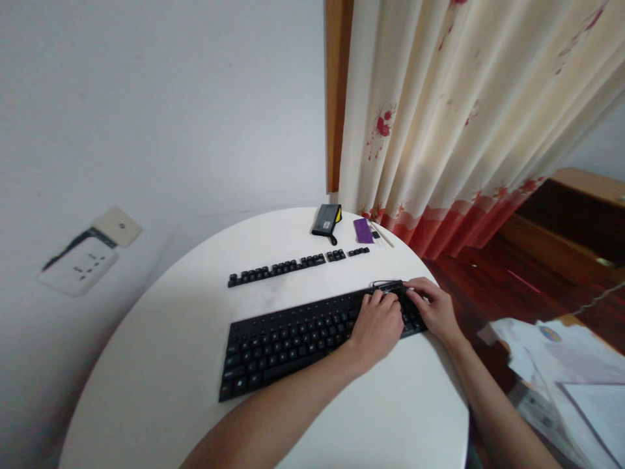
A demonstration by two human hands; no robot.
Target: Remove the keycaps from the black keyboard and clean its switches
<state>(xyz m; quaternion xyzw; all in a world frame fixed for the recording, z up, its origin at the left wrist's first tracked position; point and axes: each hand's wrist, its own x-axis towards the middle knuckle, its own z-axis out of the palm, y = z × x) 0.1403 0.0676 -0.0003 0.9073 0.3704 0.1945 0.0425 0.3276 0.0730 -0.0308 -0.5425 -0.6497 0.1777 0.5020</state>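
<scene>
Keyboard (293, 335): black, laid slantwise on the round white table (170, 365).
Left hand (378, 326): rested knuckles-up on the keyboard's right end, fingers curled down; whether anything is pinched cannot be told.
Right hand (434, 306): set just beside it at the far right corner, fingers bent onto the keys; grip hidden.
Loose keycaps (278, 268): lined up behind the keyboard.
Pouch (327, 220): placed at the far edge beside a purple card (363, 230).
</scene>
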